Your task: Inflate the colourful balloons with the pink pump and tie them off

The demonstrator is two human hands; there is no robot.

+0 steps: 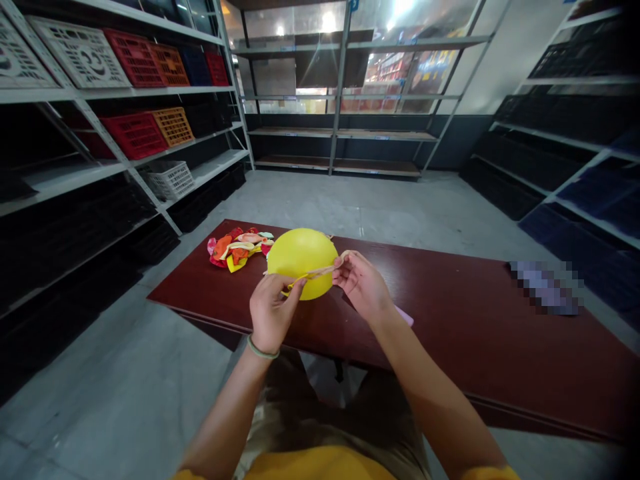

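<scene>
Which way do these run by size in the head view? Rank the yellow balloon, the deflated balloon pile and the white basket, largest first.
1. The yellow balloon looks largest.
2. The pile of deflated balloons and the white plastic basket on the shelf look alike in size, so I won't rank them; the basket is farther from the camera.

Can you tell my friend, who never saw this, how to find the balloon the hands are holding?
Find the long dark red table in the aisle between the metal shelves. At its middle, a left hand and a right hand hold a round yellow balloon. Unlike the flat, crumpled balloons beside it, this one is puffed up, with its neck stretched between the hands.
</scene>
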